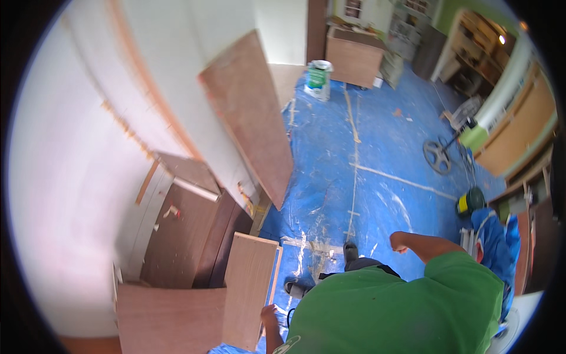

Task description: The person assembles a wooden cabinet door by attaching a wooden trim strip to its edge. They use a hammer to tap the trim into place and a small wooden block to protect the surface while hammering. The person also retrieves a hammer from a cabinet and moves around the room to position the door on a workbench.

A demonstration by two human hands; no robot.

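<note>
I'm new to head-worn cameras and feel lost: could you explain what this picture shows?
There is no robot here, only a person in a green shirt, seen by a wide camera on their own head; its lens bends straight edges. A blue sheet covers much of the floor, with a bucket standing on it farther off. The right hand is curled, with nothing visible in it. The left hand is beside a wooden panel; whether they touch is unclear.
</note>
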